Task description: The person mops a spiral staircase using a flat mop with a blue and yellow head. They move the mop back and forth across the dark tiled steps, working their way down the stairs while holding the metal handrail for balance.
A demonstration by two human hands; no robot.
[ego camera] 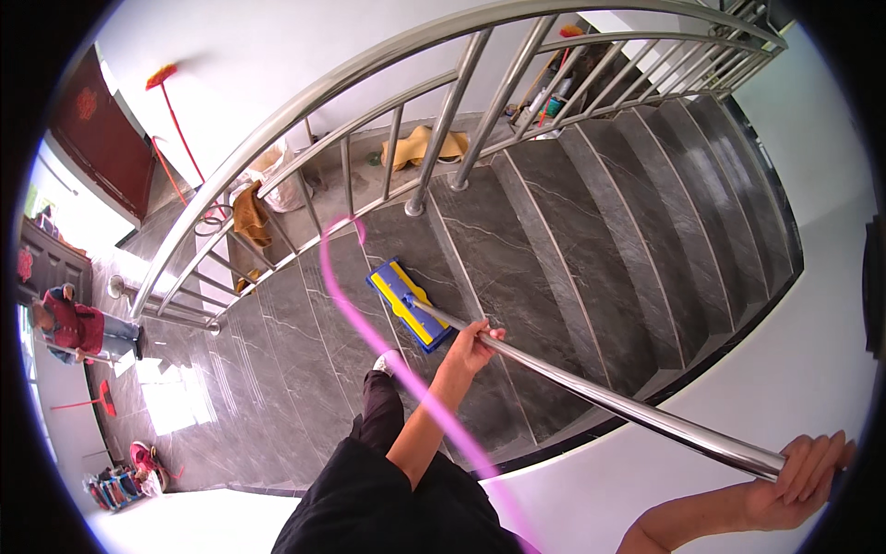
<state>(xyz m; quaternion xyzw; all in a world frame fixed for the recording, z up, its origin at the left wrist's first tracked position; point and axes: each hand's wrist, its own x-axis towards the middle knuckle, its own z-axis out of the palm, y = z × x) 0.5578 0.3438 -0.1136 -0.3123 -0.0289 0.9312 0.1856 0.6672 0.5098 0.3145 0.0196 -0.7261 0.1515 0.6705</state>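
My left hand (477, 344) grips the lower part of a shiny metal mop pole (609, 395), close to its thin lower shaft. At the far right, my right hand (806, 478) wraps around the upper end of the same pole. The flat mop head (410, 305), blue with yellow strips, rests on a dark marbled stair tread (346, 298) near the railing side. A foot in a light shoe (384, 361) stands beside it, below a dark trouser leg.
A stainless steel railing (435, 124) curves along the stairs, with a brown cloth (249, 215) on it. Higher steps (623, 208) rise to the right along a white wall (761, 388). At far left stands a person (76, 318) holding a pole, near a red broom (106, 398).
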